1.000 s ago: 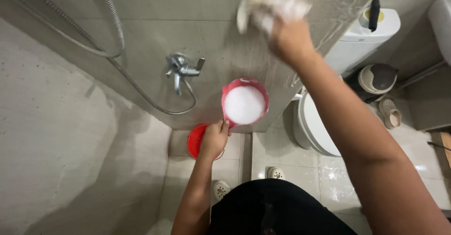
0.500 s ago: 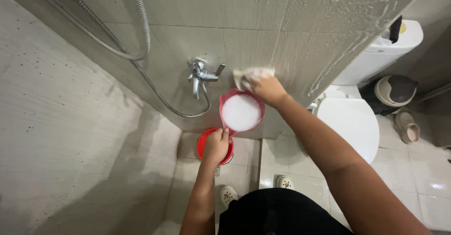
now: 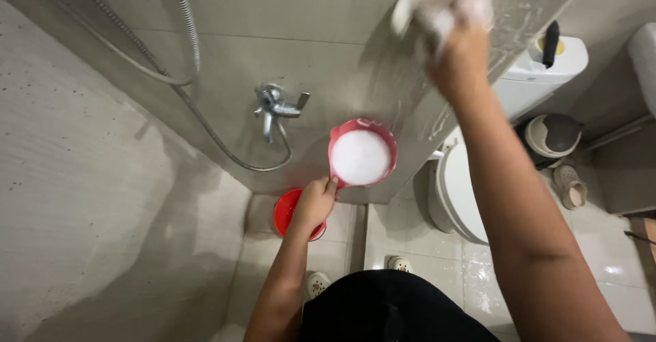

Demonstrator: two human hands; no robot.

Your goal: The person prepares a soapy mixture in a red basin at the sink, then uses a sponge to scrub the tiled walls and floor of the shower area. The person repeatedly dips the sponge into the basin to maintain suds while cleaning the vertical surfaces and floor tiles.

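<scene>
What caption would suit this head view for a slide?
Right hand presses a foamy sponge to the tiled wall while the left hand holds a pink scoop of suds.

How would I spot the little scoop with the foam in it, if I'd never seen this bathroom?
Find the chrome tap on the tiled wall, then look just to its right. There the left hand holds up a pink dipper by its handle. It alone brims with white foam; the red bucket sits on the floor below.

One head-worn view, steeply downward over both arms, close to the tiled wall (image 3: 328, 14), seemingly.
</scene>
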